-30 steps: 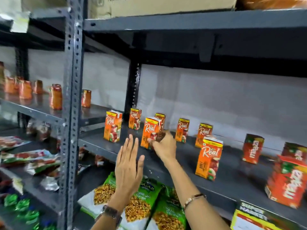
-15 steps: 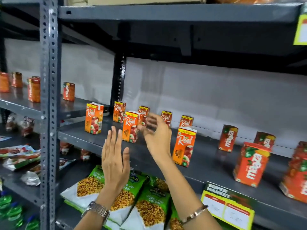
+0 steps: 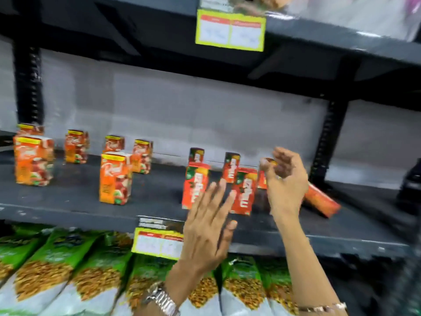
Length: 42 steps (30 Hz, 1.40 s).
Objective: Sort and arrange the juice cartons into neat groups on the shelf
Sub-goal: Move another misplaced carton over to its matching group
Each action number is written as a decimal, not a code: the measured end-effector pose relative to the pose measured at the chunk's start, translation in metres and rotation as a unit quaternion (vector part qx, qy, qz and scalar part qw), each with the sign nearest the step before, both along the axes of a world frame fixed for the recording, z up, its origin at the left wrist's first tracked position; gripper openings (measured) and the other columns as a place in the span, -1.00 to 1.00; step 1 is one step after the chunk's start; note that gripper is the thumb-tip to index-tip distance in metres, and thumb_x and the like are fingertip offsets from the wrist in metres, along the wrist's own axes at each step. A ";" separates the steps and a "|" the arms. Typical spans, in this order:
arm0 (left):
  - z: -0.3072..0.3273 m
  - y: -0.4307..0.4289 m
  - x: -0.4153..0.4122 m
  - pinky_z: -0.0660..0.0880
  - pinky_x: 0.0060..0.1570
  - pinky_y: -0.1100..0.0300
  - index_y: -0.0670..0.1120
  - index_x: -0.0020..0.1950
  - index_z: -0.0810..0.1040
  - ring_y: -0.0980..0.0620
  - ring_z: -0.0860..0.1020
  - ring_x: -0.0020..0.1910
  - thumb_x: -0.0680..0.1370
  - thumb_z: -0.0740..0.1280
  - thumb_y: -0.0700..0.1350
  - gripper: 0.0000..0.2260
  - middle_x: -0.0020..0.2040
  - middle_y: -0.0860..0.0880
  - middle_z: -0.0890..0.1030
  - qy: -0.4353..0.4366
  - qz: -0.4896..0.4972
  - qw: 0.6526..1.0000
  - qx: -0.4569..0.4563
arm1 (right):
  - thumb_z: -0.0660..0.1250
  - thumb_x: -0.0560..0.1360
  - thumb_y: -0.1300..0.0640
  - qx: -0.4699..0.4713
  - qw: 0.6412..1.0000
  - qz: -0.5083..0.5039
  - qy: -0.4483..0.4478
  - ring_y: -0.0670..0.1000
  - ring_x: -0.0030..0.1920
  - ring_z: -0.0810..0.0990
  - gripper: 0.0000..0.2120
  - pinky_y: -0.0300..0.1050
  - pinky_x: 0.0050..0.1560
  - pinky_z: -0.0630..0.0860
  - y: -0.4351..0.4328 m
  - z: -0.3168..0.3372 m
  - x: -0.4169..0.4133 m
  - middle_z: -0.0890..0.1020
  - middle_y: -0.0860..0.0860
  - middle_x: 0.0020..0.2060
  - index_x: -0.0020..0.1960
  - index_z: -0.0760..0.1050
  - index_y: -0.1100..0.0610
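Note:
Several orange Real cartons (image 3: 115, 179) stand scattered on the left half of the grey shelf (image 3: 68, 213). Red Maaza cartons (image 3: 196, 185) stand in a loose cluster to the right of the middle. My right hand (image 3: 284, 179) is curled over the top of a red carton (image 3: 262, 181) at the cluster's right end, thumb and fingers pinching its top; the picture is blurred. My left hand (image 3: 209, 224) is open and flat in front of two front red cartons, just short of them. Another orange-red carton (image 3: 321, 201) lies on its side behind my right wrist.
A yellow-edged price label (image 3: 159, 245) hangs on the shelf's front edge and another label (image 3: 230, 30) on the shelf above. Green snack bags (image 3: 68, 270) fill the shelf below. A dark upright post (image 3: 325, 142) stands behind the lying carton, with a dark object (image 3: 410, 183) at far right.
The view has swung right, from the orange Real cartons to the red cartons. Both hands moved right with it. My right hand, open before, now curls on a red carton's top.

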<state>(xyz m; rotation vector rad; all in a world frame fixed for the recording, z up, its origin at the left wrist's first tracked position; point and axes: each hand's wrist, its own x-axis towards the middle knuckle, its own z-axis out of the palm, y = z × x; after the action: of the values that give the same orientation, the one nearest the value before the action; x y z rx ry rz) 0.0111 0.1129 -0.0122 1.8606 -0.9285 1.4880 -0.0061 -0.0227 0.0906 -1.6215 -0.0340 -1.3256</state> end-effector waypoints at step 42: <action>-0.031 0.261 0.027 0.14 0.43 0.00 -0.01 0.40 0.33 0.02 0.26 0.44 0.60 0.08 -0.04 -0.64 0.42 -0.05 0.34 0.077 0.247 0.963 -0.069 | 0.46 0.34 0.23 0.043 0.922 0.380 0.061 -0.24 -0.28 0.59 -0.70 -0.21 -0.14 0.57 0.240 0.021 0.014 0.62 -0.11 -0.21 0.00 0.46 0.04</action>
<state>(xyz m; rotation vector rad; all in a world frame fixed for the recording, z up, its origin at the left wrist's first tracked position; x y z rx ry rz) 0.0380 0.3742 -0.0433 2.1648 -0.2841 1.6046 0.0081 0.2172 0.1112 -1.3920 -0.4769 -0.6121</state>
